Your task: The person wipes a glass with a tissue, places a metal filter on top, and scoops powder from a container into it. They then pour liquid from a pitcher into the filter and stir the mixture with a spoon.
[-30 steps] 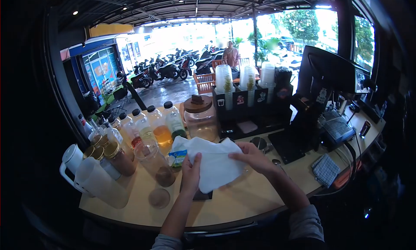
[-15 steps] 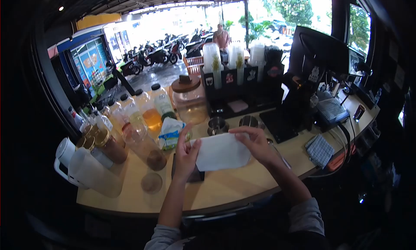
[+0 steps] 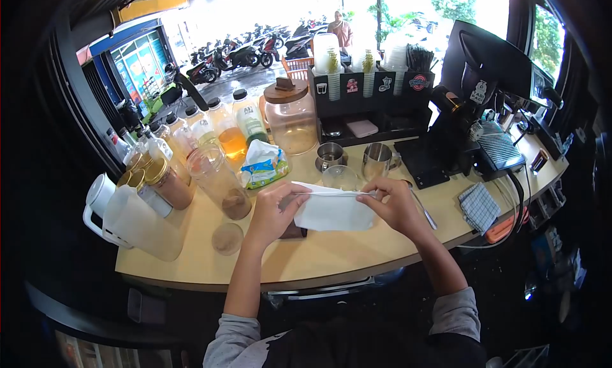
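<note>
A folded white paper sheet (image 3: 335, 214) hangs between my two hands above the counter, its top edge slightly parted. My left hand (image 3: 273, 210) pinches its upper left corner between thumb and fingers. At the upper right corner, my right hand (image 3: 394, 206) grips it the same way. Just behind the paper is a clear glass vessel (image 3: 340, 175), partly hidden by it. Two metal cups (image 3: 330, 155) (image 3: 377, 160) stand farther back. A dark flat object (image 3: 294, 231) lies below the paper, mostly covered from view.
Left of my hands are a tissue pack (image 3: 264, 169), a tall clear jar (image 3: 220, 183), a round lid (image 3: 227, 238) and a translucent pitcher (image 3: 143, 224). A wooden-lidded dispenser (image 3: 291, 122) stands behind. On the right are a spoon (image 3: 426, 210), a checked cloth (image 3: 479, 207) and a black machine (image 3: 456, 135).
Both hands have shifted their holds to the paper's top corners, and its upper edge now opens slightly. The view has moved, bringing the glass vessel into sight behind the paper.
</note>
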Motion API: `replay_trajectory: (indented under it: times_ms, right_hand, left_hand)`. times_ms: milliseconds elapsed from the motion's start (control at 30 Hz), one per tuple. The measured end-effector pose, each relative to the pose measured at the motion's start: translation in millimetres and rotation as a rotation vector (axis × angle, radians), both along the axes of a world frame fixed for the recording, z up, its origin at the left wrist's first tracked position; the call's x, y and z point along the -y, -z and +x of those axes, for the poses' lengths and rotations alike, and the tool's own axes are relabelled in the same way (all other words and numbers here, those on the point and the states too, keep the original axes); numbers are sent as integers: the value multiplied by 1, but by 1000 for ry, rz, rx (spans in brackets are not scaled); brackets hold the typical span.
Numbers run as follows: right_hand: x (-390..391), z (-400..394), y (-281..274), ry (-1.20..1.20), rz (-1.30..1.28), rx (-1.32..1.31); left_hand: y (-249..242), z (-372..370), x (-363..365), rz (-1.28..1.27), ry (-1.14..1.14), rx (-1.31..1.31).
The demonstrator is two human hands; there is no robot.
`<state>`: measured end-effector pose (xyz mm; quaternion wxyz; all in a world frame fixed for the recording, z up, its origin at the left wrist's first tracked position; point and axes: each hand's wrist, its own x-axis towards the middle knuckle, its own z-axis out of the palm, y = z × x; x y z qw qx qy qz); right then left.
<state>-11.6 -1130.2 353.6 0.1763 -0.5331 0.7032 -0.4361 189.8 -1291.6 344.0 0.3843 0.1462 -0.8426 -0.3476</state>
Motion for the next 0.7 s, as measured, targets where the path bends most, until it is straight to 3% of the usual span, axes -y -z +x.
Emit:
replay_trajectory:
  times_ms: [67,100,167,200,267,300,400,433,467,533,600,700]
  right_hand:
    - [-10,3,-2,105,-256,-478]
    - [-9,5,-5,106,-257,-478]
    - [-5,15,-9,25,-557,-521]
    - [-4,18,-2,28,-554,-520]
    - [-1,22,17,-168,-239,-266]
    - [-4,27,7,-173,-39,-93]
    - [-7,16,19,-134,-106,106]
    - [-8,11,22,-133,-105,106]
    - [-9,5,26,-131,-68,234]
    - [-7,-8,39,-125,-28,366]
    - [0,-20,56,-130,-182,534]
    - [8,-26,68,-19,-255,583]
  left_hand:
    - [-5,1,-4,-335,-83,-38]
    - [-10,1,-8,-336,-82,-38]
    - [-17,-4,-20,-543,-48,-37]
    - [-14,-9,-24,-540,-45,-37]
    - [-7,-18,-31,-188,149,52]
    - [-10,-18,-38,-27,112,82]
    - [8,-19,-19,6,-20,52]
    - [17,-21,-11,162,-38,70]
    - [29,-27,-5,165,-38,72]
    - [47,-40,1,637,179,-244]
    - [57,-41,6,654,169,-209]
    - [66,-43,7,524,67,-116]
